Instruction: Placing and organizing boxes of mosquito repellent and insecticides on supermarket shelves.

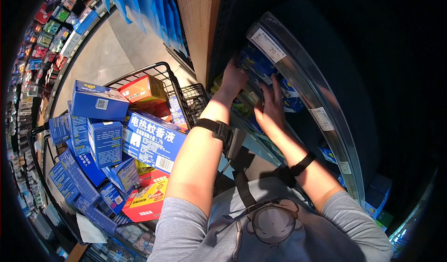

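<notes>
My left hand (234, 77) reaches into a shaded shelf, with its fingers at the edge of blue Raid cartons (260, 61); shadow hides what the fingertips do. Closer to me, my right hand (270, 105) has its fingers spread beside more blue cartons (291, 93). Nothing shows in its palm, and whether its fingertips touch a carton is unclear. Both hands are under the shelf's clear plastic front lip (307, 66), which carries price tags. Each wrist wears a black strap.
To my left, a black wire shopping cart (167, 66) holds piled blue boxes (104, 145) and red-yellow boxes (146, 199). A wooden post (199, 24) stands beyond my left hand, near hanging blue packages (146, 7). Stocked shelves (38, 59) line the aisle's far side.
</notes>
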Available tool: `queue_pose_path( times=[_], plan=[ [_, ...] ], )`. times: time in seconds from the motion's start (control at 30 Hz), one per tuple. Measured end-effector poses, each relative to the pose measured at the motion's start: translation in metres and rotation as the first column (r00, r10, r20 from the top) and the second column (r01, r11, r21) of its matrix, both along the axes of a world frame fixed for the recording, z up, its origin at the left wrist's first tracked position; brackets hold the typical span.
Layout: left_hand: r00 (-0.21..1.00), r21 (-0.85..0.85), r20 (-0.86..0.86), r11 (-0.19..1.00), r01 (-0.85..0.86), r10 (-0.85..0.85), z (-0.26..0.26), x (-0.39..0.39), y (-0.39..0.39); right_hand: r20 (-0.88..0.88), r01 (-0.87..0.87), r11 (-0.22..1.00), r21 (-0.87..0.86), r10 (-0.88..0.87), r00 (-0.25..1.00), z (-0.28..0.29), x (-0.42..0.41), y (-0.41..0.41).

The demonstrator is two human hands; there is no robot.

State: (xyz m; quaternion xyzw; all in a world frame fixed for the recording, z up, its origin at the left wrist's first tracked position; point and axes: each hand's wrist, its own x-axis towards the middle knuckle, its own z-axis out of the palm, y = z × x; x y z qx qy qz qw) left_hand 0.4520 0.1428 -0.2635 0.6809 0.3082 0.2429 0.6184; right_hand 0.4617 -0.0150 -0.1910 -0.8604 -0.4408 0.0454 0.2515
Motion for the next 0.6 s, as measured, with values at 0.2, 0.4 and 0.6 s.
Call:
queue_pose_path(
  times=[0.2, 0.4, 0.6],
  plan=[
    [0.841, 0.85, -0.527, 0.081, 0.521, 0.126, -0.023, 0.0, 0.016, -0.029, 0.009, 1.0, 0.012, -0.009, 1.0, 0.003, -0.001, 0.002],
    [0.906, 0.863, -0.421, 0.329, 0.384, 0.046, -0.034, 0.001, 0.02, -0.199, 0.059, 0.998, 0.039, -0.05, 0.979, 0.002, -0.008, -0.016],
    [0.998, 0.608, -0.048, 0.792, 0.053, -0.029, -0.046, 0.006, 0.013, -0.222, 0.132, 0.99, 0.046, -0.119, 0.968, -0.03, -0.001, -0.02]
  ],
)
